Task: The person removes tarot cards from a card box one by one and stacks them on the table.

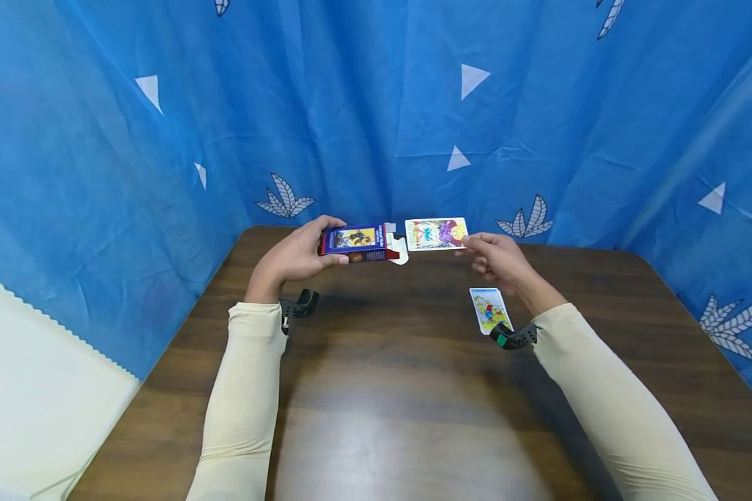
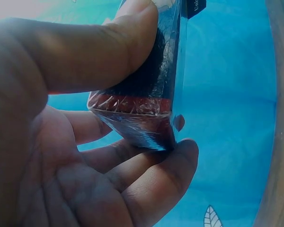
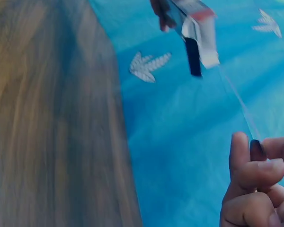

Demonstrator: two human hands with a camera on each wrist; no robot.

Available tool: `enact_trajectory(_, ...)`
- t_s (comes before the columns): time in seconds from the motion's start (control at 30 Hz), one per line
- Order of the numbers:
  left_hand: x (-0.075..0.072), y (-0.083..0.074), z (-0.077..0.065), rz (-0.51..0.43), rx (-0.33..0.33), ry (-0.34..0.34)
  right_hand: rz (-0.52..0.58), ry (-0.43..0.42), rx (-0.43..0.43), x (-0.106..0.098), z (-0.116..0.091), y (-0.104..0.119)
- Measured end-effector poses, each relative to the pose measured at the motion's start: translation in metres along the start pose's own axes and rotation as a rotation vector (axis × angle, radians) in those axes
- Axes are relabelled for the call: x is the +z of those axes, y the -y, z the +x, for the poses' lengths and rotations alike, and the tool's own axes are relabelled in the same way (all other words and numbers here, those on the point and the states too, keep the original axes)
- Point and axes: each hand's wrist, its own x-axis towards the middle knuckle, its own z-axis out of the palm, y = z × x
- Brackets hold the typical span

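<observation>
My left hand [image 1: 293, 254] grips a blue and red card box [image 1: 354, 240] above the table, thumb along the near side and fingers behind. The box's white flaps stand open at its right end. In the left wrist view, clear wrap shines on the box's closed end [image 2: 132, 106]. My right hand [image 1: 501, 263] pinches an illustrated card [image 1: 435, 234] by its right edge, level with the box and just right of the flaps. Seen edge-on in the right wrist view, the card [image 3: 239, 101] is a thin line running from the fingertips toward the box [image 3: 199, 19].
On the wooden table [image 1: 376, 390], another illustrated card [image 1: 490, 309] lies below my right hand, partly covered by the black wrist mount [image 1: 514, 337]. A blue patterned curtain [image 1: 363, 104] hangs along the table's far edge. White cloth [image 1: 37, 403] is at the left.
</observation>
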Motion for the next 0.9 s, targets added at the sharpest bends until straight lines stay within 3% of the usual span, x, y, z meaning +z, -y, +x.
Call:
enact_trajectory(0.13, -0.002, 0.001, 0.000, -0.004, -0.005, -0.014, -0.050, -0.077, -0.005, -0.023, 0.000, -0.003)
enact_trajectory(0.27, -0.002, 0.002, -0.002, -0.009, -0.006, -0.014, -0.282, -0.151, 0.021, -0.044, 0.005, -0.019)
enact_trajectory(0.4, -0.001, 0.003, -0.003, -0.004, -0.006, -0.004, -0.497, -0.168, 0.088, -0.057, 0.011, -0.048)
enact_trajectory(0.53, 0.000, 0.004, -0.002, -0.003, 0.001, -0.002, -0.557, -0.166, 0.131, -0.061, 0.016, -0.076)
enact_trajectory(0.67, 0.001, 0.004, 0.000, -0.005, 0.016, -0.002, -0.614, -0.166, 0.119, -0.059, 0.018, -0.095)
enact_trajectory(0.9, 0.001, 0.007, 0.002, -0.001, 0.010, -0.019, -0.717, -0.181, 0.091, -0.049, 0.021, -0.102)
